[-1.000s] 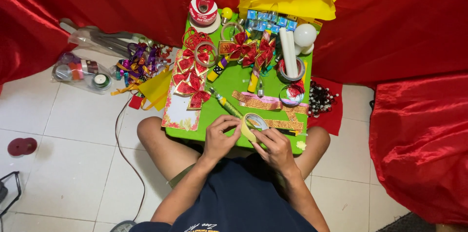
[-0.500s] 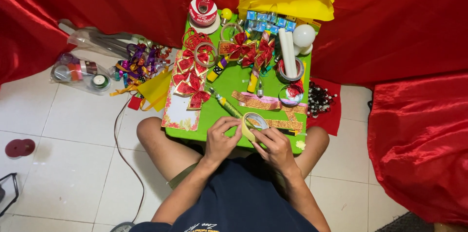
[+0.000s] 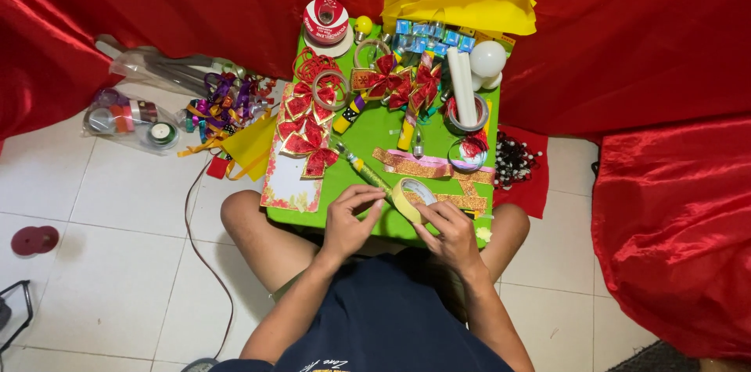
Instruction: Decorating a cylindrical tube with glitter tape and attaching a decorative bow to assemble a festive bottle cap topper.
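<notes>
A roll of pale yellow tape (image 3: 411,197) is held at the near edge of a small green table (image 3: 368,137). My right hand (image 3: 447,233) grips the roll from the right. My left hand (image 3: 350,220) is beside it on the left, fingertips pinching at the roll's edge or a strip of tape; which one I cannot tell. A green stick (image 3: 368,172) lies on the table just beyond my left hand. Gold glitter ribbon strips (image 3: 426,166) lie right behind the roll.
The table carries red bows (image 3: 311,137), ribbon spools (image 3: 326,21), a white tube (image 3: 464,86), a card (image 3: 291,181) and yellow paper (image 3: 461,6). Red cloth hangs behind and at right. On the tiled floor at left lie bags of ribbons (image 3: 129,116) and a cable (image 3: 195,239).
Almost nothing differs. Both hands stay at the tape roll, with only slight finger movement at its edge.
</notes>
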